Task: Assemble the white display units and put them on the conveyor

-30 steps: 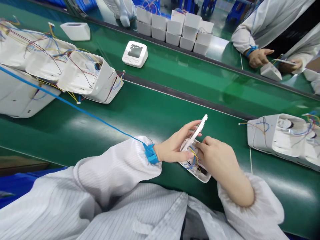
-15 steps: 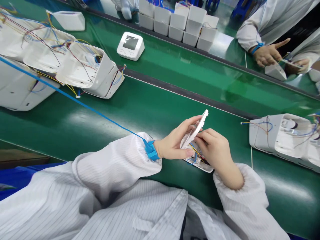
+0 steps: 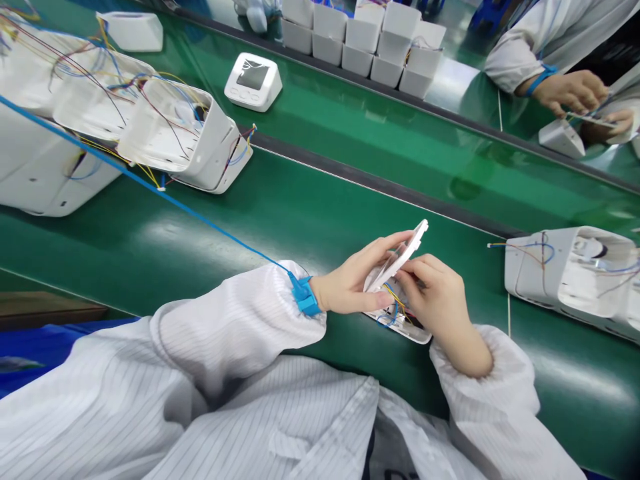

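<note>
My left hand [image 3: 357, 280] is closed round the edge of a white plastic cover [image 3: 399, 257] and holds it tilted up. Below that cover lies an open white housing [image 3: 423, 335] on the green bench, with yellow, blue and other thin wires [image 3: 396, 300] inside. My right hand [image 3: 436, 287] has its fingers pinched together behind the cover, over the housing. What sits between those fingertips is hidden, though the wires run close by. A blue wrist strap [image 3: 304, 295] with a blue cord is on my left wrist.
Nested white housings with loose wires [image 3: 180, 140] lie at the left, more housings [image 3: 545, 267] at the right. Across a dark rail, a white device with a screen [image 3: 253, 81] stands on a green belt [image 3: 340, 127]. Beyond are stacked white housings [image 3: 357, 43] and a co-worker's hands [image 3: 575, 93].
My view has shifted slightly. Both hands keep their places at the cover and housing, with the cover still tilted up. The co-worker's hand has turned and its fingers have come down.
</note>
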`<state>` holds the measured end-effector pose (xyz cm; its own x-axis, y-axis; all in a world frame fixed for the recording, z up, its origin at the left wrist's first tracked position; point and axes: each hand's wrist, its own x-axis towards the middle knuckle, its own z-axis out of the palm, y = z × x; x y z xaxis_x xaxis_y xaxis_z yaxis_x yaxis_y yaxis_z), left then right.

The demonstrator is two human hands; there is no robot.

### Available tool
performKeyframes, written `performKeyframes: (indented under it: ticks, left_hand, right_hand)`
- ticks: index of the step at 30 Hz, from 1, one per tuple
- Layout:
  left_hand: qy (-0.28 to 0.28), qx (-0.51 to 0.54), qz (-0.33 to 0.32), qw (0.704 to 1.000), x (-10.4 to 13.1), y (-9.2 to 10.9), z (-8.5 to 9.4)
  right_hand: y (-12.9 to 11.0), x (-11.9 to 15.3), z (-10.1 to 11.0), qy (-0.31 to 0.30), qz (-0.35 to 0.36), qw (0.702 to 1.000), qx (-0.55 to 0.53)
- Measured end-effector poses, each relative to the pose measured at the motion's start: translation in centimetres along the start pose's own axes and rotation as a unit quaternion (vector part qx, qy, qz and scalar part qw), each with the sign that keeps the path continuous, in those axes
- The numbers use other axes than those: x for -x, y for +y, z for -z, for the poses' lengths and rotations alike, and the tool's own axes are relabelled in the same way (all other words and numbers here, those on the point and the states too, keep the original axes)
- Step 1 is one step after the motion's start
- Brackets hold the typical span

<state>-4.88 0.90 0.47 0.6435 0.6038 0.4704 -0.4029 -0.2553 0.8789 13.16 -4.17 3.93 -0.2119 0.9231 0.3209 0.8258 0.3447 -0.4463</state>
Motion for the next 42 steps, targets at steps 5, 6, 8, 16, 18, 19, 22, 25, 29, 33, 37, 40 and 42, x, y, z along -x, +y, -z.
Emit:
performKeyframes:
  ticks: [5, 6, 8, 16, 18, 19, 22, 25, 29, 33, 37, 40, 42]
  left_hand:
    - [-0.017, 0.029, -0.024, 0.999, -0.3, 0.1, -0.1]
    - [-0.021, 0.033, -0.023, 0.999, -0.3, 0.1, -0.1]
    - [-0.022, 0.034, -0.015, 0.999, -0.4, 0.1, -0.1]
    - [-0.02, -0.029, 0.004, 0.999, -0.2, 0.3, -0.2]
    - [-0.023, -0.042, 0.021, 0.999, -0.1, 0.4, -0.3]
    - [-0.026, -0.048, 0.026, 0.998, -0.1, 0.4, -0.4]
    - [-0.033, -0.06, 0.026, 0.997, -0.1, 0.5, -0.3]
    - [-0.034, -0.051, 0.01, 0.998, -0.2, 0.4, 0.0]
    - [-0.017, 0.025, 0.019, 0.999, -0.4, 0.2, 0.2]
    - [0.013, 0.073, 0.036, 0.997, -0.2, 0.0, 0.1]
    - [0.018, 0.063, 0.051, 0.997, -0.1, -0.2, 0.0]
    - [0.018, 0.051, 0.059, 0.997, 0.0, -0.2, 0.1]
    - [0.023, 0.044, 0.06, 0.997, 0.0, -0.2, 0.1]
  right_hand:
    - [0.1, 0.1, 0.0, -0.007, 0.021, 1.0, 0.016]
    - [0.1, 0.1, 0.0, -0.012, 0.033, 0.999, 0.019]
    - [0.2, 0.0, -0.1, -0.019, 0.053, 0.998, 0.019]
    - [0.2, 0.0, -0.3, 0.009, 0.071, 0.995, 0.076]
    - [0.2, 0.0, -0.3, 0.023, 0.084, 0.992, 0.096]
    - [0.2, 0.0, -0.3, 0.031, 0.091, 0.989, 0.11]
    - [-0.1, -0.1, -0.4, 0.045, 0.116, 0.979, 0.159]
    - [-0.5, -0.1, -0.6, 0.049, 0.126, 0.972, 0.19]
    - [-0.7, -0.1, -0.4, 0.04, 0.081, 0.98, 0.179]
    - [0.6, 0.0, 0.9, -0.022, 0.0, 0.993, 0.114]
    - [2.4, 0.0, 2.0, -0.122, -0.078, 0.987, 0.065]
    - [3.1, -0.2, 2.1, -0.138, -0.098, 0.985, 0.038]
    - [2.9, -0.4, 2.3, -0.098, -0.095, 0.99, 0.022]
